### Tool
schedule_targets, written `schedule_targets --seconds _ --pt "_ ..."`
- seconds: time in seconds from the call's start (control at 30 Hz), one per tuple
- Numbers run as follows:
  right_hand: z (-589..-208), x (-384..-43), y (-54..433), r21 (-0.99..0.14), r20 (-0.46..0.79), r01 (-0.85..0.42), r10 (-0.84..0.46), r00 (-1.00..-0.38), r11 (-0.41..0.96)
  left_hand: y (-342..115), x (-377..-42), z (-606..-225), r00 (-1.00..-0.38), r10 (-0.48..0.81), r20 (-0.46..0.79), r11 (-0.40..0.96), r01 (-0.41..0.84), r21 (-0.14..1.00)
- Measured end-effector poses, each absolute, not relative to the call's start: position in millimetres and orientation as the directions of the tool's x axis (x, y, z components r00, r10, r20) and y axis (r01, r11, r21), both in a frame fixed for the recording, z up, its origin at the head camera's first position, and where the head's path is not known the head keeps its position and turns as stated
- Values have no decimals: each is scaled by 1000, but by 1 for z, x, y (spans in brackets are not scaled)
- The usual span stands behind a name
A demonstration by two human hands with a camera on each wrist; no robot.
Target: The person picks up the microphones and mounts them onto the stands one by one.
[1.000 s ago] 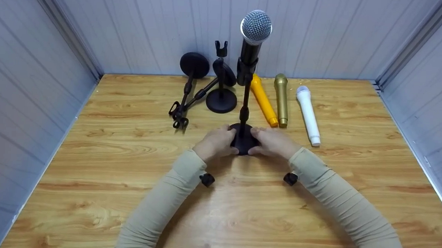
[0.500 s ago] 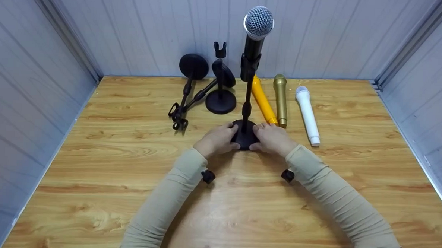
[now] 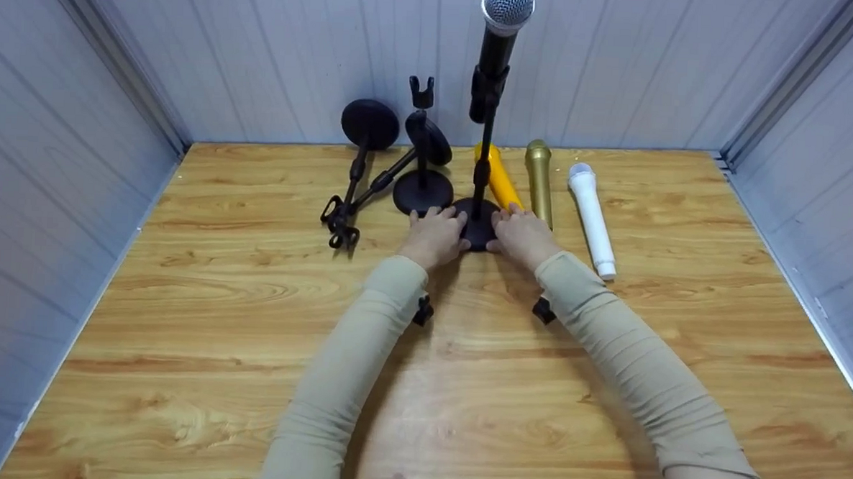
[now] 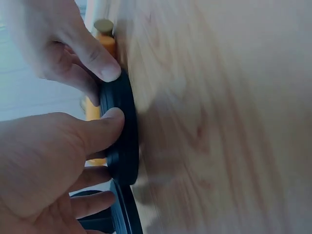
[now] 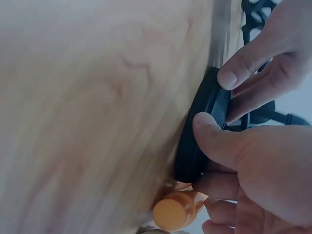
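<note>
A black-and-silver microphone (image 3: 508,9) sits upright in the clip of a black desk microphone stand (image 3: 480,236). My left hand (image 3: 434,238) holds the left side of the round base, its thumb on the front rim and its fingers spread. On the opposite side, my right hand (image 3: 524,236) grips the base, thumb also at the front. Both thumbs show against the base's edge (image 4: 127,151) in the left wrist view. Directly behind my left fingertips stands an empty microphone stand (image 3: 423,195). My right fingers overlap the lower end of an orange microphone (image 3: 502,181).
Two more black stands lie at the back left, one with its round base (image 3: 371,125) tipped up, the other base (image 3: 431,140) beside it. A gold microphone (image 3: 539,174) and a white microphone (image 3: 593,221) lie to the right. Panel walls (image 3: 298,54) enclose the tabletop.
Both hands have slid the stand with its microphone away toward the back wall, slightly right. Its base has come close to the standing empty stand. My left fingers have spread out.
</note>
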State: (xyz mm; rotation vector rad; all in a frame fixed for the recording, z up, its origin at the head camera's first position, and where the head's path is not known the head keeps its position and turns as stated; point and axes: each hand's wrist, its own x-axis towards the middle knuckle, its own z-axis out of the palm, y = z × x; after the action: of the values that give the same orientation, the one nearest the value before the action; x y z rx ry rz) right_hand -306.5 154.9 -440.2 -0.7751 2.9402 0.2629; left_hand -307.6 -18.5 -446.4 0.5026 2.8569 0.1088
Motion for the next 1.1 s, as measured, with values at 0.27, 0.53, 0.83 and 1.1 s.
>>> schedule_targets --seconds 0.27,0.53,0.83,1.1 --pt "-438 -325 156 91 -175 -419 -400 -900 903 -12 -325 -449 -918 329 -220 943 308 123" --pt "-443 -335 156 117 -136 -391 -375 -917 913 -9 -334 -452 -929 315 -193 946 290 145" --pt "-444 -341 157 81 -153 -374 -360 -920 924 -5 -339 -456 -937 307 -170 947 283 150" --pt "-446 -342 158 81 -157 -384 -369 -916 920 -4 -338 -458 -939 297 -173 952 276 136"
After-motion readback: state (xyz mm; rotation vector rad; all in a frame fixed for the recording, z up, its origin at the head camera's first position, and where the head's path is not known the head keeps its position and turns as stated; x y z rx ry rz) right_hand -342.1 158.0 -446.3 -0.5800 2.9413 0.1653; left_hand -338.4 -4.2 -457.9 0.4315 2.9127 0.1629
